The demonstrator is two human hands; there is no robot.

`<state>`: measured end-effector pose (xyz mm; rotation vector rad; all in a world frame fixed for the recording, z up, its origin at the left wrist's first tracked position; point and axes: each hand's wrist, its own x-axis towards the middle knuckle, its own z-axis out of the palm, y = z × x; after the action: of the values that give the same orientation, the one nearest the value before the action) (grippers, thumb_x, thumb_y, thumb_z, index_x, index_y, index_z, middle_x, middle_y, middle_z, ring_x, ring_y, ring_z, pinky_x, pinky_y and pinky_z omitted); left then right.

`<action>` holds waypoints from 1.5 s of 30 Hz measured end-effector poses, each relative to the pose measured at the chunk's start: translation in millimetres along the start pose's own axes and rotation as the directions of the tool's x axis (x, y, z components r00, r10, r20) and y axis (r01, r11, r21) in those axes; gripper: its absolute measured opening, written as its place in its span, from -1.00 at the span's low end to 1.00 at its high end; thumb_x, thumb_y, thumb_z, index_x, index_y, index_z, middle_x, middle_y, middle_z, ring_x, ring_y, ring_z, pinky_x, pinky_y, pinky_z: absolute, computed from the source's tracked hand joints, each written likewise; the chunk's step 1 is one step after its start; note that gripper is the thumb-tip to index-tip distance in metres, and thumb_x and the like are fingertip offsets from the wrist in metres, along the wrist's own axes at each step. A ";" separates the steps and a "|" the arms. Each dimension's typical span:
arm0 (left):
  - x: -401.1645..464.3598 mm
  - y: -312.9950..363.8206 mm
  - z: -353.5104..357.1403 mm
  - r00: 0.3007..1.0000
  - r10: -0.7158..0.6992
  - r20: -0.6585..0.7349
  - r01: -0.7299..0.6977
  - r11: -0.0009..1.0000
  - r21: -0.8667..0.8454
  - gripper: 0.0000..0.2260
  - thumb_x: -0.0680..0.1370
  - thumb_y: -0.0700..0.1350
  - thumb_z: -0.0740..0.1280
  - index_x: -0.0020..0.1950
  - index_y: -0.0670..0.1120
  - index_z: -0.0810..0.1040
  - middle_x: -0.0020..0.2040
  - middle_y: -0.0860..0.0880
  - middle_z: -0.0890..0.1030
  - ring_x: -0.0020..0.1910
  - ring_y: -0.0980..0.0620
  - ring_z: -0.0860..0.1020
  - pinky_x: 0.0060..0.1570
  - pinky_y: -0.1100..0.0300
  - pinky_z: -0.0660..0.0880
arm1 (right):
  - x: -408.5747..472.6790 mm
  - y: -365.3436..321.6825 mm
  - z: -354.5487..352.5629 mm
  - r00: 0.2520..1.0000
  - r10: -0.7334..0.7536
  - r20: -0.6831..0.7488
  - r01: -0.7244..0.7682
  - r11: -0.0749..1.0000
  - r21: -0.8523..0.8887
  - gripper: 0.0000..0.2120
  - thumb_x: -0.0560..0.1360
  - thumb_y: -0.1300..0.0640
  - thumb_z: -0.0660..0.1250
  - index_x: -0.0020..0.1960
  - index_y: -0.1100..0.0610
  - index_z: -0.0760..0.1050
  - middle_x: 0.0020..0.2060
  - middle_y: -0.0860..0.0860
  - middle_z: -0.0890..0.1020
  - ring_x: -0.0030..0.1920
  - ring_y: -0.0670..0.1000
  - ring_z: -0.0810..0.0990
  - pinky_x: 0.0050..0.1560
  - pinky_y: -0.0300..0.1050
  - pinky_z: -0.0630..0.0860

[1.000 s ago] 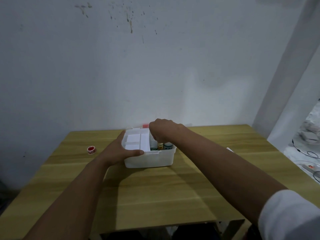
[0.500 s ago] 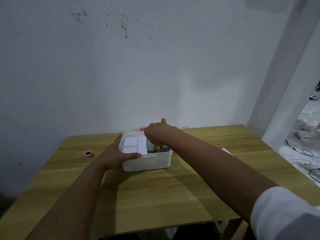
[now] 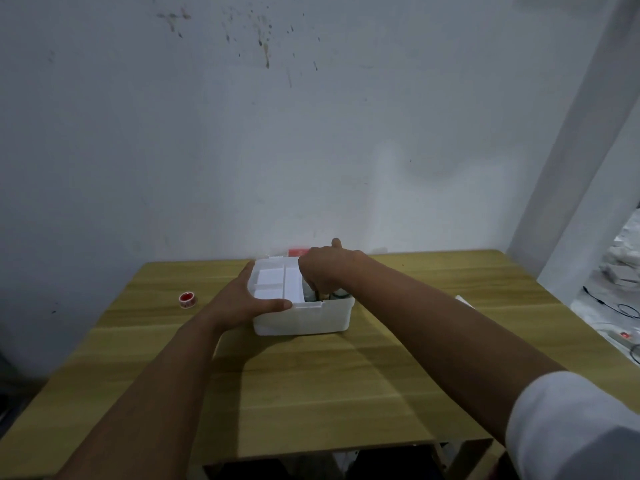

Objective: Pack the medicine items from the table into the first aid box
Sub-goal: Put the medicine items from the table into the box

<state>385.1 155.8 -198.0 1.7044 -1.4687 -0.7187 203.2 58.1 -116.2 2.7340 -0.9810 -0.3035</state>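
White plastic first aid box [image 3: 304,315] sits mid-counter; your left hand [image 3: 242,301] clasps its left wall. Right hand [image 3: 323,268] reaches inside among bottles [image 3: 341,294]; grip state indeterminate. Abrupt withdrawal could topple them.

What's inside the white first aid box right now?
The first aid box holds white packs on its left; small bottles peek out under the right hand, which covers the rest.

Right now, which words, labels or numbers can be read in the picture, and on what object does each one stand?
None can be read.
Bottles in the first aid box: labels too small and blurred.
Red tape roll: markings too blurred.
Red item behind the box: no legible text.
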 end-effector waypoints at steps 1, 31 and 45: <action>-0.1 -0.2 -0.1 1.000 0.002 -0.004 -0.002 1.000 0.001 -0.04 0.16 0.33 0.59 0.47 0.22 0.25 0.27 0.17 0.47 0.23 0.09 0.47 0.00 0.15 0.55 | -0.6 -3.1 2.9 1.000 -0.013 -0.012 0.013 0.999 -0.029 -0.69 0.50 0.40 0.35 -0.25 0.08 0.34 -0.27 -0.01 0.44 -0.23 0.02 0.42 0.32 0.20 0.24; -6.7 8.5 -2.0 0.999 -0.042 0.028 0.042 0.999 -0.007 -0.02 0.14 0.35 0.59 0.48 0.26 0.24 0.29 0.12 0.45 0.25 -0.03 0.45 -0.10 0.07 0.59 | -128.9 143.3 103.5 0.644 0.580 0.499 -0.735 0.651 0.191 -0.18 0.32 -0.30 0.55 0.39 0.18 0.47 0.28 0.10 0.60 0.24 0.18 0.61 0.22 0.06 0.55; -8.4 11.8 -1.9 0.999 -0.043 0.032 0.042 0.999 0.012 0.05 0.11 0.37 0.56 0.52 0.19 0.22 0.33 0.09 0.45 0.25 -0.02 0.44 0.06 0.00 0.58 | -83.0 90.0 63.8 0.825 0.473 0.310 -0.555 0.781 0.285 -0.46 0.41 -0.03 0.58 0.26 0.18 0.48 0.15 0.07 0.63 0.11 0.11 0.66 0.06 0.01 0.63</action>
<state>378.6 163.7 -187.6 1.7446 -1.4649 -0.7656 69.7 35.2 -142.5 2.6093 -1.9824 -0.3578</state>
